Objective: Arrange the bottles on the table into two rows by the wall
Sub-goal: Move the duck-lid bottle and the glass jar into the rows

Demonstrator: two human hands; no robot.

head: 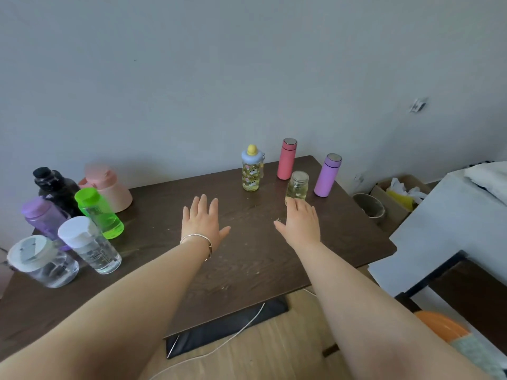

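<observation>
On the dark wooden table [247, 259], several bottles crowd the left end: a black one [56, 187], a pink jug [108, 187], a green one [100, 213], a purple one [45, 218] and two clear ones [89, 245] [41, 260]. At the far right stand a duck-capped cartoon bottle [252, 168], a red flask [286, 159], a purple flask [327, 175] and a small glass jar [297, 186]. My left hand [203, 223] hovers flat and empty over the middle. My right hand [300, 223] is spread open, fingertips just in front of the jar.
A grey wall [219, 78] runs behind the table. To the right, on the floor, are a metal bowl [369, 205] and a cardboard box [397, 193] with bags. A white surface [452, 215] lies on the right. A white cable [233, 335] crosses the floor.
</observation>
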